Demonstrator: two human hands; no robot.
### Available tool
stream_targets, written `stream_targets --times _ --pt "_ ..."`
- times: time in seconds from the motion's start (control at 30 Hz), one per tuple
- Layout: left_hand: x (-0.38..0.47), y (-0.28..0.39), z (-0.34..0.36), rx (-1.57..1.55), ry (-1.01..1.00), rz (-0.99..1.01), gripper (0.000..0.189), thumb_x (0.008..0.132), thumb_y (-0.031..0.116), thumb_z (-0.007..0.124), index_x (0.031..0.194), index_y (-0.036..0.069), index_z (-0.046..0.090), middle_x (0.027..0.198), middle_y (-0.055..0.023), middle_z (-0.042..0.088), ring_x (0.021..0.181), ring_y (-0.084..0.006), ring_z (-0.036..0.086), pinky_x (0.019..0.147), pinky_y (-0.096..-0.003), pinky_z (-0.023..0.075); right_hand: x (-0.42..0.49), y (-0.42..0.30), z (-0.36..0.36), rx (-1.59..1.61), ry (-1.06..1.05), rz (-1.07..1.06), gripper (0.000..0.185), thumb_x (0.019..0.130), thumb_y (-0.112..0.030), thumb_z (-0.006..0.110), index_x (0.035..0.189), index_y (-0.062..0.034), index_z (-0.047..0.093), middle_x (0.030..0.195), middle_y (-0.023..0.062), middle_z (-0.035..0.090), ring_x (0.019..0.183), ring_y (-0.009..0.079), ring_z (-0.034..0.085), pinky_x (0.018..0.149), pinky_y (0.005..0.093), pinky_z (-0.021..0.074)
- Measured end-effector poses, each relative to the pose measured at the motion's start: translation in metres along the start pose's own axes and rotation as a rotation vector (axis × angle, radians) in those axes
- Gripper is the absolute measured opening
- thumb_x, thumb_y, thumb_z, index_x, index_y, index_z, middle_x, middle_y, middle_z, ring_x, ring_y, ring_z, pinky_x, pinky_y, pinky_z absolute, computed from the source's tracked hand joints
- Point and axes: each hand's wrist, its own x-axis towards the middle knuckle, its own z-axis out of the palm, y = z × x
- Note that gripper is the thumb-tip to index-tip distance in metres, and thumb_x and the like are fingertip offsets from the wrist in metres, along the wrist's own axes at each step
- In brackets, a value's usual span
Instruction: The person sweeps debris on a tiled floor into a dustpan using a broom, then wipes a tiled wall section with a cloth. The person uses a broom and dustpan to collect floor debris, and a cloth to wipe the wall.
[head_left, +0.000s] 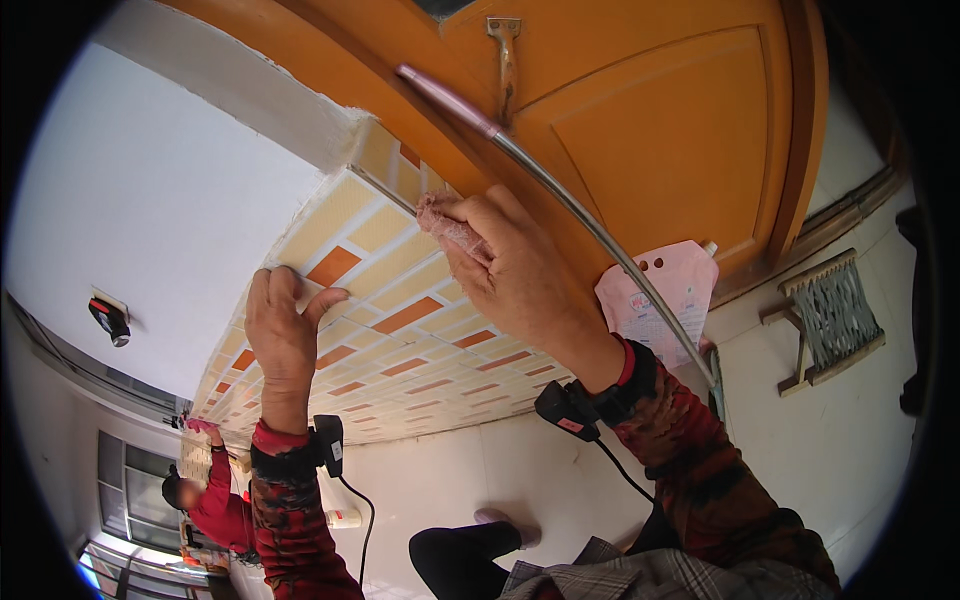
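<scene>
My right hand (506, 270) is closed on a crumpled pink cloth (454, 225), which touches the metal-trimmed corner of the tiled wall (397, 262) beside the door frame. My left hand (285, 322) rests on the top edge of the same wall, thumb spread on the tiles, nothing seen in it. The tiles are cream with scattered orange ones. A pole with a pink handle (454, 101) leans past my right hand, its metal shaft reaching down to the floor. Both wrists wear black straps with cabled boxes.
An orange wooden door (660, 142) with a metal pull handle (508, 71) stands at the upper right. Below it are a pink pouch (675, 292) and a folding stool (836, 319). A white bottle (343, 518) lies on the floor. Another person (221, 517) in red is at the lower left.
</scene>
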Motion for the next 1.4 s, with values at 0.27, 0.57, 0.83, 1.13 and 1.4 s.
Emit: stream_targets --times 0.27,0.57,0.83,1.13,1.4 --pt "0.0 -0.002 0.0 0.005 0.007 -0.002 0.054 0.065 0.039 0.084 0.081 0.006 0.044 0.074 -0.0083 0.044 0.067 -0.0282 0.046 0.059 -0.0387 0.041 -0.015 0.043 0.009 -0.065 0.002 0.182 0.036 0.085 0.002 0.064 0.119 -0.0086 0.064 0.092 0.013 0.055 0.083 0.0329 0.058 0.071 0.0393 0.0482" --pt "-0.001 -0.002 0.002 -0.009 0.006 0.02 0.053 0.067 0.037 0.084 0.08 0.006 0.043 0.074 -0.0083 0.043 0.067 -0.0284 0.045 0.059 -0.0392 0.04 -0.06 0.017 -0.011 -0.116 -0.033 0.28 0.043 0.081 0.007 0.064 0.12 -0.0097 0.064 0.095 0.0113 0.054 0.081 0.0297 0.059 0.068 0.0353 0.0485" --pt "0.0 -0.001 0.002 -0.004 0.01 0.005 0.054 0.066 0.036 0.085 0.08 0.006 0.043 0.074 -0.0073 0.043 0.067 -0.0275 0.045 0.06 -0.0386 0.0403 -0.048 0.007 -0.003 -0.047 0.03 0.226 0.041 0.082 0.005 0.064 0.12 -0.0106 0.063 0.096 0.0112 0.053 0.079 0.0304 0.06 0.069 0.0376 0.05" --pt "-0.002 -0.003 0.003 -0.008 0.0 -0.001 0.054 0.066 0.037 0.085 0.081 0.006 0.043 0.075 -0.0073 0.043 0.068 -0.0277 0.046 0.06 -0.0384 0.0408 -0.061 0.014 -0.013 -0.308 -0.057 0.244 0.035 0.082 0.006 0.063 0.114 -0.0068 0.065 0.091 0.0116 0.055 0.079 0.0313 0.061 0.065 0.0386 0.0491" --pt "-0.003 -0.002 0.003 0.006 -0.015 -0.011 0.053 0.065 0.034 0.086 0.082 0.006 0.044 0.075 -0.0072 0.044 0.068 -0.0277 0.046 0.061 -0.0384 0.0413 -0.06 -0.004 -0.017 -0.159 -0.016 0.194 0.031 0.083 0.006 0.064 0.112 -0.0034 0.066 0.093 0.0122 0.056 0.083 0.0305 0.063 0.069 0.0384 0.0529"
